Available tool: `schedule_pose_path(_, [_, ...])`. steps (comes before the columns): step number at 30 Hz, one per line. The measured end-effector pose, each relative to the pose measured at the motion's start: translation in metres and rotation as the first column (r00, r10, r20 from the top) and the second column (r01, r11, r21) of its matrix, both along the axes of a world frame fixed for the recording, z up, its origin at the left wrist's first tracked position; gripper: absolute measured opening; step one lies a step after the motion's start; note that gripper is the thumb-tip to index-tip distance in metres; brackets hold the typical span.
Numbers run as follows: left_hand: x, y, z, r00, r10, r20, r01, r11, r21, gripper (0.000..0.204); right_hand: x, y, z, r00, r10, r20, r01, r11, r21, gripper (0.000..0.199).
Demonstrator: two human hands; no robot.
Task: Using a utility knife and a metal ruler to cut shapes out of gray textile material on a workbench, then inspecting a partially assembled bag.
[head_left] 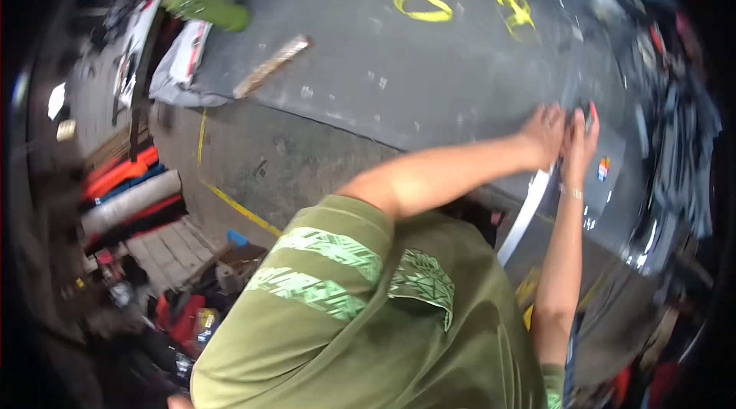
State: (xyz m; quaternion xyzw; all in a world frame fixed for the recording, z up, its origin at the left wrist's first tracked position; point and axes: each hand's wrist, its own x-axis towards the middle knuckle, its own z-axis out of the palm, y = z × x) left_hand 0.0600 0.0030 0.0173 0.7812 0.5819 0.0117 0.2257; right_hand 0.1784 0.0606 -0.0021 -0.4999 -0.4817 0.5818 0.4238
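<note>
At the right side of the grey tabletop, my left hand (544, 135) lies with its fingers stretched out over the upper end of a long, flat whitish strip (525, 213). From there the strip runs back past the table's near edge. Right beside it, my right hand (580, 147) is closed around a small object with a red tip (593, 111); blur hides its kind. A clear, shiny sheet (611, 144) with a small coloured label (604, 169) lies by my right hand.
Yellow straps (423, 13) lie across the table's far side. To the left are a brownish stick-like piece (272, 66), a green roll (211, 10) and a grey cloth (172, 79). Dark clothes or fabric (682, 156) hang at the right. Fabric rolls (130, 198) sit lower left.
</note>
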Motion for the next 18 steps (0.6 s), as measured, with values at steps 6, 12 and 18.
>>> schedule_pose_path(6, [-0.006,-0.014,-0.016,0.993,0.101,-0.066,-0.101,0.995,-0.004,0.110,-0.035,-0.004,0.061,0.999,0.001,0.045,-0.011,0.974,0.227,0.047])
schedule_pose_path(12, [-0.010,-0.009,-0.008,0.996,0.057,-0.064,-0.061,0.997,-0.055,0.111,-0.005,0.034,0.190,0.856,-0.113,0.504,-0.329,0.634,0.700,0.026])
schedule_pose_path(18, [-0.009,-0.008,-0.007,0.998,0.066,0.023,-0.065,0.997,-0.035,0.110,0.116,0.022,0.237,0.976,-0.004,-0.217,0.109,0.874,0.473,0.026])
